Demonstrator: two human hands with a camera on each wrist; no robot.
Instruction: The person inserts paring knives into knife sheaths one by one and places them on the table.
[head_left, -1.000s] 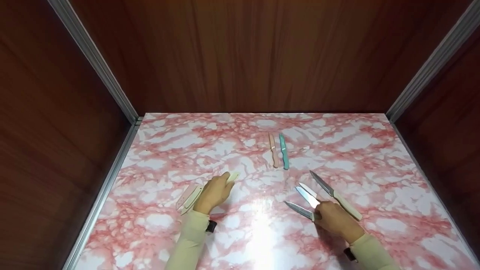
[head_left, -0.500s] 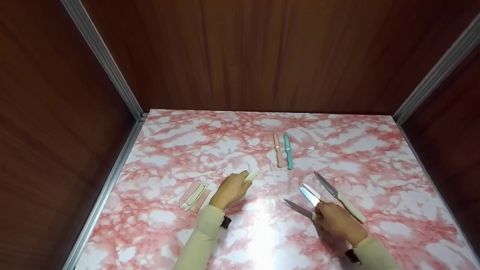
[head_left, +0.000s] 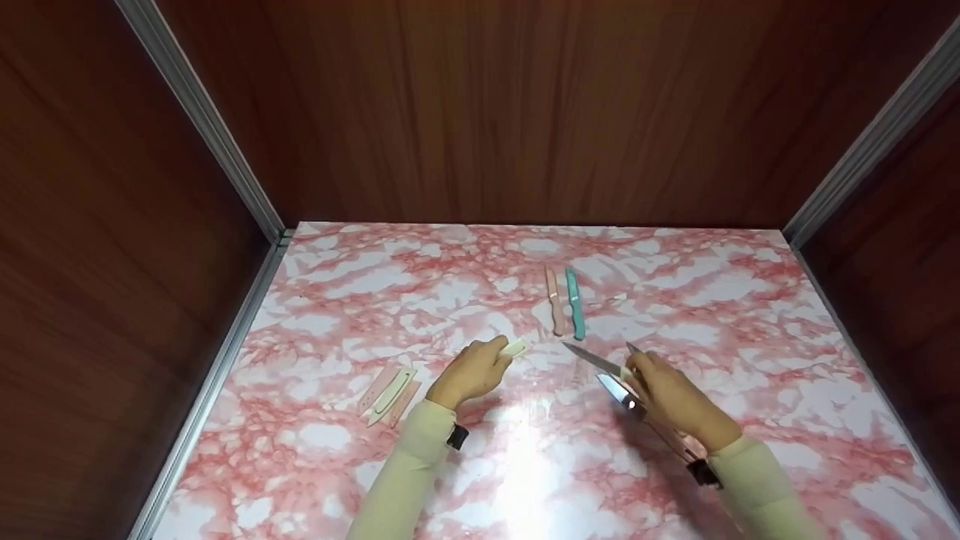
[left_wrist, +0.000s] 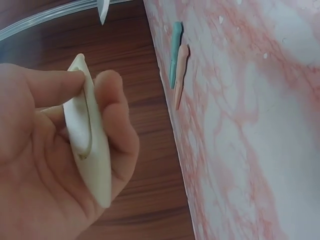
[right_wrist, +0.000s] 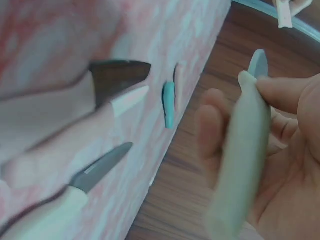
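My left hand (head_left: 472, 373) holds a cream knife sheath (left_wrist: 100, 170) between thumb and fingers; one end sticks out past the fingers in the head view. My right hand (head_left: 679, 401) grips the cream handle (right_wrist: 242, 155) of a knife, its grey blade (head_left: 592, 357) pointing up and left towards the sheath. Blade and sheath are apart. Below the right hand, other knives lie on the table: one with a shiny wide blade (head_left: 615, 388), one with a white blade (right_wrist: 130, 101) and pink handle, and one grey-bladed knife (right_wrist: 107, 167). The hand partly covers them in the head view.
Left of the left hand lie a pink sheath (head_left: 373, 394), a cream sheath (head_left: 394, 391) and a peach sheath (head_left: 407, 401), side by side. Farther back rest a pink knife (head_left: 555, 304) and a teal knife (head_left: 575, 304). Wood-grain panels (head_left: 480, 112) enclose the marbled table (head_left: 337, 480).
My right hand has lifted the cream-handled knife from the table and moved it up, away from me. My left hand has carried its sheath rightwards from the other sheaths.
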